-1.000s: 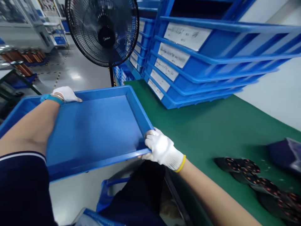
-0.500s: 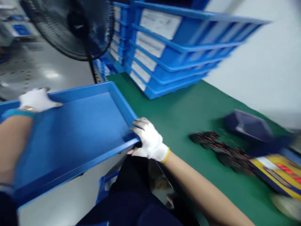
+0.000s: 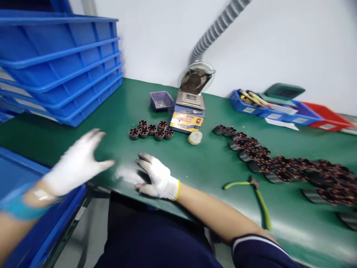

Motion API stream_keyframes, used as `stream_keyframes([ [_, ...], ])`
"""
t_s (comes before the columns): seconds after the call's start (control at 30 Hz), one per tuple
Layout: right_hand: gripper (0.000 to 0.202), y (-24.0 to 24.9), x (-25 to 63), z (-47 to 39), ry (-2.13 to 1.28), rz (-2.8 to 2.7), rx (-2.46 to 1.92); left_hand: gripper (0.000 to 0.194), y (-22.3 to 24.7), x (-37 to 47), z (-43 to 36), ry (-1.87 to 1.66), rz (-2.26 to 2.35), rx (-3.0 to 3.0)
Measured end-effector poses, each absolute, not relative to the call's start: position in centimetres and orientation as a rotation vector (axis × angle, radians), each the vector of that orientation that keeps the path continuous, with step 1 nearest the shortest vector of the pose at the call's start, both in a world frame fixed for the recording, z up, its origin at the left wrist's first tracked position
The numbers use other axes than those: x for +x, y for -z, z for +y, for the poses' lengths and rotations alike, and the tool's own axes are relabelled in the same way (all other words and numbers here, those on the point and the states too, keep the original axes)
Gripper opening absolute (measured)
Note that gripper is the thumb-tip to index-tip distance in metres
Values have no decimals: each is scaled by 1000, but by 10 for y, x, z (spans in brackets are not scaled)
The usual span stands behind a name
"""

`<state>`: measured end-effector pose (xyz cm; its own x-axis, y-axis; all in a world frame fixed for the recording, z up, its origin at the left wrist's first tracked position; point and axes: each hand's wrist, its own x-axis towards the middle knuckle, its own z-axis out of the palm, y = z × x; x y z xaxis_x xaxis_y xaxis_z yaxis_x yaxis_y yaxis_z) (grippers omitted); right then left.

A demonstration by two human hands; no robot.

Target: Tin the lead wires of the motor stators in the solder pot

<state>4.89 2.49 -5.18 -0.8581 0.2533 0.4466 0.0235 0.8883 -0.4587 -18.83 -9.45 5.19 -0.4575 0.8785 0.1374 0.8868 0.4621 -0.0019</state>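
My left hand (image 3: 79,162), in a white glove, hangs with fingers apart and nothing in it, over the right edge of a blue tray (image 3: 25,160). My right hand (image 3: 157,176), also gloved, is just above the green table (image 3: 206,175) near its front edge, fingers spread and holding nothing. Beyond it stands a small group of round copper-wound parts (image 3: 152,130). Many more such parts (image 3: 256,154) spread across the right side. Green-handled cutters (image 3: 253,183) lie open between them and the front edge.
Stacked blue crates (image 3: 64,70) rise at the left. At the back are a purple bin (image 3: 161,100), a boxed device (image 3: 186,117) under a grey hose (image 3: 217,29), a whitish lump (image 3: 195,138), and blue and red bins (image 3: 326,115) with pens.
The view has swung right to the table. Both hands have let go of the blue tray, which now lies at the lower left.
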Motion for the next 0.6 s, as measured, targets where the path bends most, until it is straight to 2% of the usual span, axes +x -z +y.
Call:
stream_keyframes([
  [0.1, 77, 44, 53, 50, -513, -2469, -555, 90, -44, -139, -23, -10, -2550, -1901],
  [0.17, 85, 35, 54, 75, -393, -2447, -806, 95, -39, -120, 24, -37, -2609, -1869],
  [0.27, 98, 18, 51, 116, -223, -2491, -1120, 100, -33, -118, 64, -77, -2719, -1760],
  [0.33, 98, 11, 44, 138, -197, -2574, -1244, 99, -28, -127, 73, -105, -2731, -1787],
  [0.5, 88, 4, 23, 160, -289, -2770, -1220, 95, -15, -145, 75, -175, -2609, -1933],
  [0.6, 86, 1, 18, 163, -275, -2849, -1061, 84, -11, -150, 74, -233, -2460, -2039],
])
